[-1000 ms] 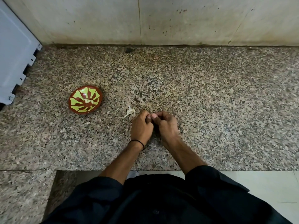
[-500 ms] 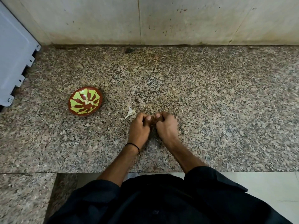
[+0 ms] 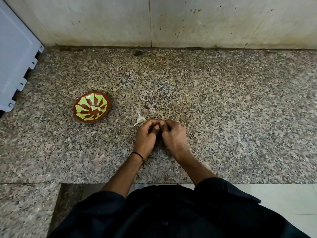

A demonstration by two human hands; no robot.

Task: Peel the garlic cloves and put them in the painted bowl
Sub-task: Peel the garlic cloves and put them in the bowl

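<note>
1. Curled fingers on both sides: the left hand (image 3: 145, 134) and the right hand (image 3: 173, 134) sit knuckle to knuckle over the middle of the counter (image 3: 223, 117), and their fingertips (image 3: 156, 128) press together at one spot on the far side of the hands.
2. Whatever lies between those tips is hidden by the fingers, so I cannot tell whether a garlic clove is pinched there; only nails and skin show.
3. One strip of garlic skin (image 3: 139, 119), pale and curled, lies on the stone just beside the left hand, on its far left side. It looks to be touching or nearly touching the knuckles.
4. Well apart to the left stands the painted bowl (image 3: 80, 115), upright, with a brown rim and yellow-green rays inside.
5. At the bowl's centre rests a small pale piece (image 3: 95, 108); it is too small to say whether it is a peeled clove.
6. Round the left wrist runs a thin black band (image 3: 138, 154), and both forearms come out of dark sleeves (image 3: 103, 208) at the near edge.
7. Speckled granite makes up the counter, which ends at a stained pale wall (image 3: 205, 23) on the far side.
8. On the far left a white panel (image 3: 13, 57) with a notched edge stands on the stone.
</note>
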